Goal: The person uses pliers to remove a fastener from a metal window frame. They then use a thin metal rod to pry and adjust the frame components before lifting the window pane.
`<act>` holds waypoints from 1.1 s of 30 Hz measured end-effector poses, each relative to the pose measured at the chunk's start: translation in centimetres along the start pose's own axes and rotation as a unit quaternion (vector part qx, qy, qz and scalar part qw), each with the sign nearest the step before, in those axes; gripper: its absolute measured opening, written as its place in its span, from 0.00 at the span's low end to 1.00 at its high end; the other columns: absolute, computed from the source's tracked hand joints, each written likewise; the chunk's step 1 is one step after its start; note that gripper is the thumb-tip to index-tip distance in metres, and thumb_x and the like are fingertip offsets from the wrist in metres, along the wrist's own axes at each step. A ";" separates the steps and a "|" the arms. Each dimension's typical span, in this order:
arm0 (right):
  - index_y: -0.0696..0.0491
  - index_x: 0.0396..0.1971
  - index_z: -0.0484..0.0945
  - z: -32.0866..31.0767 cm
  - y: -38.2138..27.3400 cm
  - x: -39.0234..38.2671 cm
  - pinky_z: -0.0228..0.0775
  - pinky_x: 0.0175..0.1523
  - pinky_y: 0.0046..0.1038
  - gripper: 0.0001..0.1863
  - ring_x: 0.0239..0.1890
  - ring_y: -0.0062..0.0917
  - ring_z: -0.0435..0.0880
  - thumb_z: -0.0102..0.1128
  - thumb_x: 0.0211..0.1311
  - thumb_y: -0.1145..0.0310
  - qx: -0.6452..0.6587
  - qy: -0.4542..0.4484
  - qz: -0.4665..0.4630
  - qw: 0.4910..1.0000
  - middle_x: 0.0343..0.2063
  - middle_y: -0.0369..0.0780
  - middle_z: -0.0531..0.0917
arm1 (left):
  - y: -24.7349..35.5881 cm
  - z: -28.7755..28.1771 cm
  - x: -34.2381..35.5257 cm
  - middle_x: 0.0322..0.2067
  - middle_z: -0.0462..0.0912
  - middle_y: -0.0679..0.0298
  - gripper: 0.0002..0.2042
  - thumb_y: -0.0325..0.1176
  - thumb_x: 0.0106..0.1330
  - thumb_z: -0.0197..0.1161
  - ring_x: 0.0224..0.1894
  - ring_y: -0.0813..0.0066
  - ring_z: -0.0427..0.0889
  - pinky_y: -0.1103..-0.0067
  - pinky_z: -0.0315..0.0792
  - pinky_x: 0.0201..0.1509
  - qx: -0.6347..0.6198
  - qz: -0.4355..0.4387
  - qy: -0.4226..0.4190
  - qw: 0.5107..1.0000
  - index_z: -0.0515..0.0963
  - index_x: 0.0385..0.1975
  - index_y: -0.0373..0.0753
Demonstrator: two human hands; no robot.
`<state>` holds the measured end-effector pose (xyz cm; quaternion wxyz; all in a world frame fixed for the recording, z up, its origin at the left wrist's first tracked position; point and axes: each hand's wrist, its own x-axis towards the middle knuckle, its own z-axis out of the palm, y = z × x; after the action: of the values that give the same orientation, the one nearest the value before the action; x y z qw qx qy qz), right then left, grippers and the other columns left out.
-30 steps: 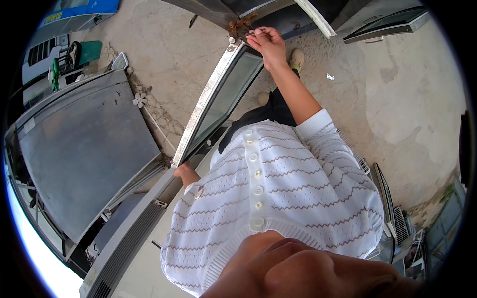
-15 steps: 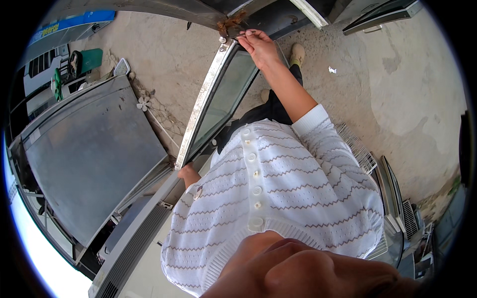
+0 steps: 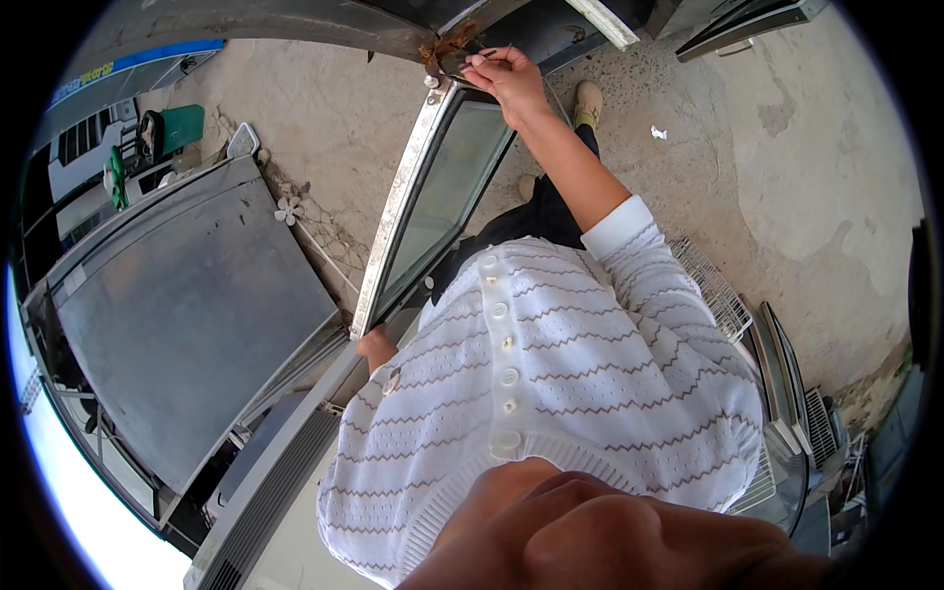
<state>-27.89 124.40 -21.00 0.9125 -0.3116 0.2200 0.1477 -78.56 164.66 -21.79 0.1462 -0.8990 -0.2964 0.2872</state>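
Note:
My right hand point(image 3: 513, 90) pinches a small, thin dark piece point(image 3: 486, 56) at the top corner of a glass door point(image 3: 441, 197) with a worn white metal frame point(image 3: 401, 206). Just beyond the fingertips is a rusty bracket point(image 3: 442, 44) on a dark metal body, beside a silver bolt point(image 3: 431, 82). Down at the door's lower end, my left hand point(image 3: 376, 346) grips the frame, its fingertips hidden behind it.
At left lies a large grey metal panel point(image 3: 192, 315), near a white fan blade point(image 3: 287, 209) and a green bin point(image 3: 179, 128). Wire racks point(image 3: 710, 285) and framed panels point(image 3: 777, 364) lie at right. Another framed glass door point(image 3: 747, 25) is at upper right.
My right hand and the door's top corner have shifted slightly up and left in the view, while the surroundings shifted a little too. Both hands keep their hold.

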 end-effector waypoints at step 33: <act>0.48 0.25 0.74 5.3 -0.8 -3.2 0.73 0.28 0.32 0.06 0.25 0.30 0.80 0.59 0.44 0.72 -0.620 -0.098 -0.539 0.561 0.21 0.36 0.77 | 2.1 -3.1 -0.9 0.35 0.83 0.59 0.12 0.43 0.55 0.57 0.41 0.60 0.82 0.66 0.74 0.40 0.006 0.013 -0.040 0.999 0.82 0.37 0.54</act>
<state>-28.65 126.73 -15.27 0.4198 -0.8451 -0.2256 -0.2422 -76.32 162.17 -19.82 0.1359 -0.8896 -0.2887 0.3268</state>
